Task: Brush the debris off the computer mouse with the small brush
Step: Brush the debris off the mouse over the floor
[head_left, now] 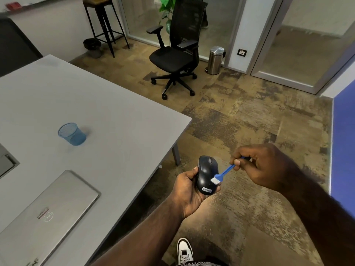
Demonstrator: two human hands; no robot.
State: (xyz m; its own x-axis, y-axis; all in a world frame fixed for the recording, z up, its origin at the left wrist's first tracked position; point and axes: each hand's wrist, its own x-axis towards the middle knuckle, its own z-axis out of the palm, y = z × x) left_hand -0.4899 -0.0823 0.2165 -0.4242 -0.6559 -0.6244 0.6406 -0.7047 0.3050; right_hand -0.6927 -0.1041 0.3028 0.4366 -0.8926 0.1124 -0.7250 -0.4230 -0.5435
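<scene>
Palm-up, left hand (187, 191) cups mouse (206, 174); right hand (263, 167) pinches brush (222, 173).

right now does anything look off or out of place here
Only one thing: the blue mesh cup lies tipped on its side on the grey table, its mouth open sideways, nothing spilled. Otherwise normal: the left hand holds the mouse over the floor, the right hand sets the brush on it.

My left hand (189, 191) is cupped palm-up, fingers curled closed around what it holds; my right hand (263, 166) is pinched shut, forearm angled in from the right.
</scene>
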